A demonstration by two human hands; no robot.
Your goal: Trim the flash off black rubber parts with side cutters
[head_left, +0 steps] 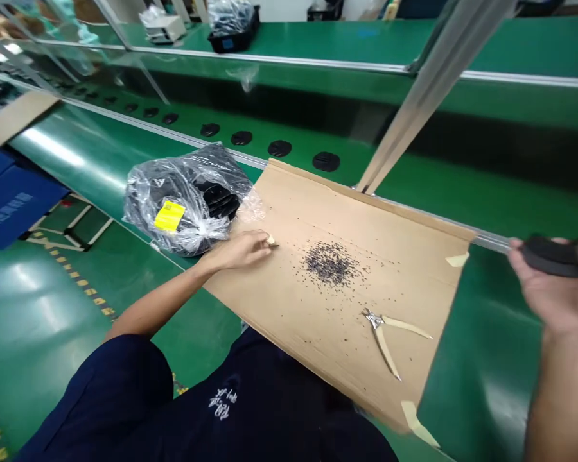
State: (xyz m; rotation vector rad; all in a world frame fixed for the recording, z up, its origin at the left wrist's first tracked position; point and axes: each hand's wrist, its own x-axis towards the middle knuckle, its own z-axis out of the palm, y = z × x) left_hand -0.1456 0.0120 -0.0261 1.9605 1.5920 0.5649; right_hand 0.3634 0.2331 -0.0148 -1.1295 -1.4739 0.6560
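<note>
My left hand (250, 249) rests over the left edge of the cardboard sheet (279, 308), its fingers closed on a small pale object (271, 240) with a short dark tip. At the far right, my right hand (553, 292) holds a black rounded part (553, 256) above the green table, somewhat blurred. A pile of tiny black bits (331, 263) lies mid-sheet. Nippers (374, 319) with cream handles lie spread apart near the sheet's lower right. Beside my left hand sits a clear plastic bag (187, 192) of black parts, with a yellow label (169, 216).
Flat black parts (326, 161) stand in a row on the green conveyor behind the sheet. A metal post (409, 109) rises at the sheet's back edge. Blue boxes (14, 199) are at the left, and a black tray (234, 40) is on the upper shelf.
</note>
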